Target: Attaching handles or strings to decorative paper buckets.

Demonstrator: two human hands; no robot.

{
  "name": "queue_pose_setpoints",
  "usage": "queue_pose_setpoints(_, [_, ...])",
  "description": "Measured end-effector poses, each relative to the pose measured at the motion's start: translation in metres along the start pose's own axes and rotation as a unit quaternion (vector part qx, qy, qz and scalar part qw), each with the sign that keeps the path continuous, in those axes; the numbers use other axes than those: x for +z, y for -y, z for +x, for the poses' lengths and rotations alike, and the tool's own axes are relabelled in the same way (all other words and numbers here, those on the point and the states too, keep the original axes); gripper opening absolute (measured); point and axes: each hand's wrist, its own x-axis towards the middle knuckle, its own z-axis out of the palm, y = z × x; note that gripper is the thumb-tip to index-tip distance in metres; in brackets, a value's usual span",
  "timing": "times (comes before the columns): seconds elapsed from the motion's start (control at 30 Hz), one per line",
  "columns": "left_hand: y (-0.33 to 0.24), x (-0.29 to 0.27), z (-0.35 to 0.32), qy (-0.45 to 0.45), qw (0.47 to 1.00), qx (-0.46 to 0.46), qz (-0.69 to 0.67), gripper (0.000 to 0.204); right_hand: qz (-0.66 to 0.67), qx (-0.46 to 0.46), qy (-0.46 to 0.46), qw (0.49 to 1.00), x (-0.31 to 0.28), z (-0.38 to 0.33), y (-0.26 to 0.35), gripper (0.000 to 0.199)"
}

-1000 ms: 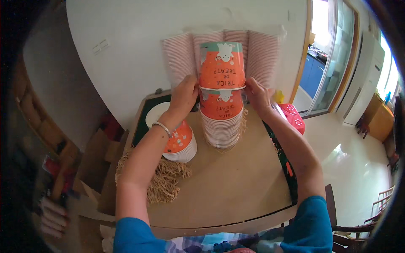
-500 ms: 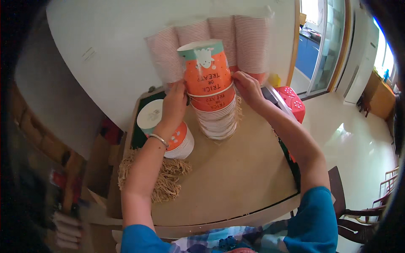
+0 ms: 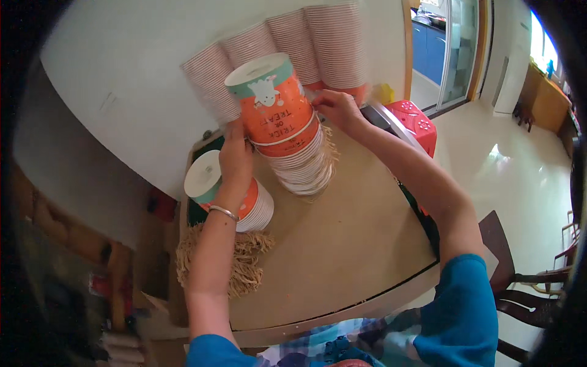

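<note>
In the head view, we have the top paper bucket [image 3: 275, 119] upside down between our two hands, nested over a tall stack of white-rimmed buckets [image 3: 302, 168] on the brown tabletop [image 3: 345, 257]. It leans a little to our left, its pale base turned up, a green band and white figure just below that, and its rim low, around the level of our fingers. Our left hand [image 3: 235, 159] is at the bucket's left side, fingertips up beside the wall near the rim; we cannot tell how firmly they grip. Our right hand [image 3: 343, 113] is at the right side, slightly higher, thumb and fingers drawn narrowly together beside the orange wall; whether something thin is pinched there, we cannot tell.

Strands of tan twine [image 3: 331, 151] hang along the stack's right side, below our right hand. A second, shorter stack [image 3: 202, 177] stands partly behind our left forearm, with a tan twine bundle [image 3: 246, 272] in front of it. Beyond our hands, four columns of wrapped buckets [image 3: 336, 49] lean by the wall.
</note>
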Motion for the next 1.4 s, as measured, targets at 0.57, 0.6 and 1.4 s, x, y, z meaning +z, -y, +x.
queue_pose_setpoints(0.57, [-0.001,0.001,0.0,0.01,0.999,0.001,0.046,0.017,-0.021,-0.004,-0.013,1.0,-0.008,0.007,0.0,0.015])
queue_pose_setpoints(0.6, [0.0,0.003,0.0,0.01,0.999,0.001,0.048,0.017,-0.042,-0.012,-0.011,0.999,-0.009,0.008,0.0,0.015])
queue_pose_setpoints(1.4, [-0.037,-0.014,-0.037,0.176,0.975,-0.04,0.133,0.026,-0.087,0.042,-0.019,0.995,-0.03,-0.003,-0.013,0.018])
